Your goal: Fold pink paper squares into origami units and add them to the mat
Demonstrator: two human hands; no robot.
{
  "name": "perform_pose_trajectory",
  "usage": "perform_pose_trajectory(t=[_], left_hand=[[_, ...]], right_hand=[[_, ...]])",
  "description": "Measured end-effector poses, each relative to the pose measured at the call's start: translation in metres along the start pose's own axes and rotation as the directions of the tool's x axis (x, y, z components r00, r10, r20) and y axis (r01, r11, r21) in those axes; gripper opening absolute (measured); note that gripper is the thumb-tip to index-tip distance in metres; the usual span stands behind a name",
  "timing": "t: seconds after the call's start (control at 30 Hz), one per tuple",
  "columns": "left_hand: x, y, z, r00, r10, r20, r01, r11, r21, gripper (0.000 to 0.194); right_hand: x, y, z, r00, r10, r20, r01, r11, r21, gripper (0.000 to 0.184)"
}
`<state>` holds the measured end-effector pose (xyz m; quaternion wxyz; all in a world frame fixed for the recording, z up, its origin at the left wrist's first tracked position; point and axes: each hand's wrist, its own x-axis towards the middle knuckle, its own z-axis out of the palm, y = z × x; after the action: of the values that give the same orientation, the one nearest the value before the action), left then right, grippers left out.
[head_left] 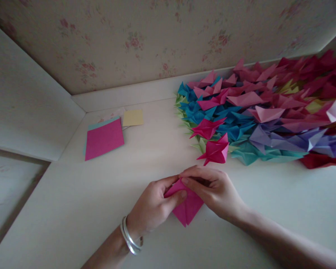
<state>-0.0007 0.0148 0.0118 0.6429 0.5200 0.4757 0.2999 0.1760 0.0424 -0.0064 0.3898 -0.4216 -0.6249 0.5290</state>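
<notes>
A pink sheet of origami paper (186, 210), folded into a diamond with a crease down its middle, lies between my hands near the front of the white table. My left hand (160, 200), with silver bangles at the wrist, grips the paper's left side, thumb on top. At the far corner, my right hand (214, 188) pinches the paper between thumb and fingers; part of that corner is hidden by the fingertips. Just beyond my right hand sits a folded bright pink paper crane (217, 150).
Many folded paper cranes (246, 99) in pink, blue, purple and green crowd the back right against the wall. A stack of square pink and teal paper (105, 139) lies at the back left, beside a small yellow paper square (133, 117). White panels (25, 86) stand at left.
</notes>
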Motion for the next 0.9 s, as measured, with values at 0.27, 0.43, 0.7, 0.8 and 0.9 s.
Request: perform_pose_trajectory(t=[0.27, 0.43, 0.7, 0.8, 0.9], left_hand=[[0.0013, 0.0006, -0.0003, 1.000, 0.009, 0.005, -0.009, 1.000, -0.028, 0.040], [0.0004, -0.0013, 0.0005, 1.000, -0.001, -0.015, 0.001, 1.000, -0.009, 0.040], [0.0002, 0.0026, 0.0061, 0.997, 0.059, -0.057, -0.056, 0.997, 0.048, 0.032], [0.0004, 0.0023, 0.0079, 0.996, 0.068, -0.054, -0.068, 0.998, 0.012, 0.035], [0.0003, 0.0014, 0.0083, 0.997, 0.062, -0.051, -0.061, 0.998, 0.013, 0.038]], right_hand=[[-0.0007, -0.0005, 0.0010, 0.999, 0.038, -0.005, -0.038, 0.999, -0.019, 0.013], [-0.0013, -0.0015, 0.0025, 0.999, 0.037, -0.015, -0.038, 0.999, -0.025, 0.013], [-0.0023, -0.0064, 0.0060, 0.999, 0.032, -0.013, -0.031, 0.999, 0.018, 0.012], [-0.0042, -0.0053, 0.0076, 0.999, 0.039, 0.007, -0.040, 0.995, 0.091, 0.012], [-0.0050, -0.0033, 0.0088, 0.999, 0.045, 0.005, -0.045, 0.992, 0.118, 0.011]])
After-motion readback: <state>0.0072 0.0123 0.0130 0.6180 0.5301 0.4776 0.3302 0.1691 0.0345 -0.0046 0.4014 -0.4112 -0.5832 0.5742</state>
